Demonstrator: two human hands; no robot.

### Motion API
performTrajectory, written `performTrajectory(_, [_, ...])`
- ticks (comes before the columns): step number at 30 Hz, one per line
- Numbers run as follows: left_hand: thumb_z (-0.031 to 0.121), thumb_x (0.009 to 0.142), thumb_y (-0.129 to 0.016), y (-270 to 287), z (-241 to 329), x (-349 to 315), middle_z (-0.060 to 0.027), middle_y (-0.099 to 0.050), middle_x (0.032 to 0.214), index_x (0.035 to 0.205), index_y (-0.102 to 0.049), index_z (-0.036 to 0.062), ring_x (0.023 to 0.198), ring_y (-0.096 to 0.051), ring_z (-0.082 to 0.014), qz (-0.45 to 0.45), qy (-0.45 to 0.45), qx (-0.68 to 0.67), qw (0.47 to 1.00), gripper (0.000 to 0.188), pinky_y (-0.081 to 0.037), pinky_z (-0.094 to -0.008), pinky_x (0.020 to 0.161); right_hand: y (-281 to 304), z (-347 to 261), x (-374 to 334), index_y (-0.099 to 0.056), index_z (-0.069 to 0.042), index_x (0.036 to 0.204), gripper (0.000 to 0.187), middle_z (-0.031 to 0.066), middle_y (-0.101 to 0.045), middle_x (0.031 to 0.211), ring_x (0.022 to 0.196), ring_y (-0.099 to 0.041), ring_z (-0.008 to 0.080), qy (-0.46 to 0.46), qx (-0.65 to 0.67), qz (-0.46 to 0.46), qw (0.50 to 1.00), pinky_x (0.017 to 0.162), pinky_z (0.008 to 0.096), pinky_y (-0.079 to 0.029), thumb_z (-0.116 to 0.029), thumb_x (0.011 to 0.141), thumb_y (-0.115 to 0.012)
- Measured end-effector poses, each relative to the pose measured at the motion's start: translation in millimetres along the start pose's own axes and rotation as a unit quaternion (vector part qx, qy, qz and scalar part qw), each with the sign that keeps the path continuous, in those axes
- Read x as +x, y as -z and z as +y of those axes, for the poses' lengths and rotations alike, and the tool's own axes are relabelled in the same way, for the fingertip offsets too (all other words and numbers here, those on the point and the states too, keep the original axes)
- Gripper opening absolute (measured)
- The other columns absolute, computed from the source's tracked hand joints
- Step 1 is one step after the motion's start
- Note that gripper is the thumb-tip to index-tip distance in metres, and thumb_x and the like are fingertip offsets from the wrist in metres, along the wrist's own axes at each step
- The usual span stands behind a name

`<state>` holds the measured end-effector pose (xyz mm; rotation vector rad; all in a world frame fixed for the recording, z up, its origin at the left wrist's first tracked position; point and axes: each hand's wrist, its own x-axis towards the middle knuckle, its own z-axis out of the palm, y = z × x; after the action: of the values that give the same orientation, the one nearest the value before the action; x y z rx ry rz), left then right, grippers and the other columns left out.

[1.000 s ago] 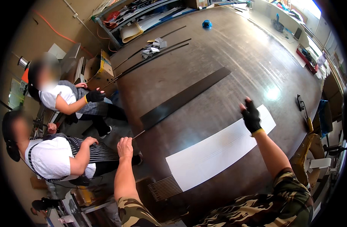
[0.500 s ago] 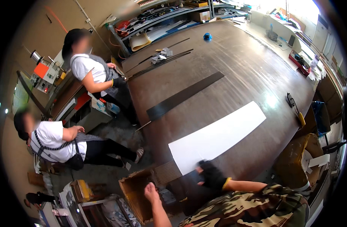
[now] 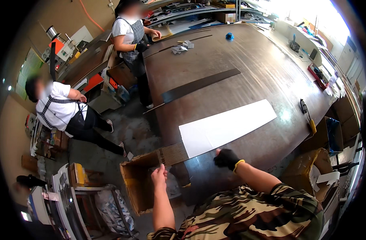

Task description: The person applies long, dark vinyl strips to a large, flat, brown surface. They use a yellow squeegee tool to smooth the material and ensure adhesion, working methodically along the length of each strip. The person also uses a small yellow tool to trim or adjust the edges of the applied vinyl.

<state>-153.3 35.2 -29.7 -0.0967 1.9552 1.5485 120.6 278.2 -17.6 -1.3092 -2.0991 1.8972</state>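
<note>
A long white sheet (image 3: pixel 229 128) lies on the near part of a large brown table (image 3: pixel 247 52). My right hand (image 3: pixel 227 159), in a black glove with a yellow cuff, is just off the sheet's near edge, its thumb apart from loosely bent fingers. Nothing shows in it. My left hand (image 3: pixel 160 175) is bare, with curled fingers and a raised thumb, and holds nothing I can see. It is above an open cardboard box (image 3: pixel 137 188). Between that box and the sheet's left end is a brown ribbed cardboard flap (image 3: pixel 173 155).
Farther back lies a dark strip (image 3: pixel 201 85), with grey pieces (image 3: pixel 182 47) and a blue roll (image 3: pixel 229 36) beyond. One person (image 3: pixel 131 40) stands at the table's far left; another (image 3: pixel 65 106) is behind the left aisle. A yellow-handled tool (image 3: pixel 312 126) lies by the right edge.
My view has shifted, so the table sits higher in the picture. The far person has moved closer to the table, and the long dark strips by that person's hand are no longer seen.
</note>
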Motion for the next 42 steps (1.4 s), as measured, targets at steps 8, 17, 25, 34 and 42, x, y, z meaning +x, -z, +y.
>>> performTrajectory(8, [0.025,0.093,-0.073,28,43,-100,0.0025,-0.056,0.063,0.078,-0.065,0.0059,0.056,-0.047,-0.0041,-0.093,-0.122,-0.018,0.988,0.026,-0.034,-0.0207,0.051,67,4,-27,-0.051,-0.002,0.135,0.059,0.0143,-0.061,0.129,0.113,-0.061,0.0322,-0.003,0.685,-0.008,0.729,0.091,0.0422,-0.052,-0.049,0.101,-0.050])
performTrajectory(17, [0.037,0.090,-0.071,42,-57,-114,-0.0171,-0.066,0.070,0.081,-0.069,-0.0016,0.064,-0.064,-0.0279,-0.082,-0.204,0.327,0.919,0.039,-0.049,-0.0394,0.064,83,85,-120,-0.066,-0.003,0.080,0.041,0.0094,-0.063,0.070,0.063,-0.062,0.0225,-0.172,0.082,0.149,0.970,0.059,0.0368,-0.049,-0.041,0.094,-0.066])
performTrajectory(25, [0.026,0.082,-0.078,23,-25,-149,-0.0098,-0.065,0.086,0.094,-0.070,0.0068,0.079,-0.065,-0.0318,-0.034,-0.377,0.371,0.848,0.024,-0.052,-0.0412,0.066,29,-3,-112,-0.058,-0.008,0.095,0.042,0.0075,-0.064,0.084,0.073,-0.065,0.0273,0.205,-0.239,0.190,0.930,0.067,0.0357,-0.053,-0.030,0.073,-0.086])
performTrajectory(34, [0.009,0.076,-0.073,-25,-47,-130,-0.0064,-0.060,0.088,0.082,-0.067,0.0067,0.089,-0.061,-0.0284,-0.150,-0.515,0.388,0.750,0.009,-0.053,-0.0416,0.070,-77,-25,-61,-0.057,-0.015,0.093,0.034,0.0115,-0.065,0.091,0.088,-0.065,0.0360,0.218,-0.440,-0.091,0.867,0.072,0.0464,-0.050,-0.037,0.078,-0.076])
performTrajectory(42, [0.010,0.079,-0.068,-26,-48,-129,-0.0066,-0.060,0.088,0.081,-0.067,0.0073,0.090,-0.061,-0.0285,-0.150,-0.516,0.381,0.752,0.003,-0.053,-0.0420,0.070,-49,4,-40,-0.061,-0.013,0.086,0.026,0.0107,-0.068,0.086,0.083,-0.066,0.0359,0.199,-0.425,-0.086,0.879,0.071,0.0449,-0.051,-0.036,0.081,-0.072])
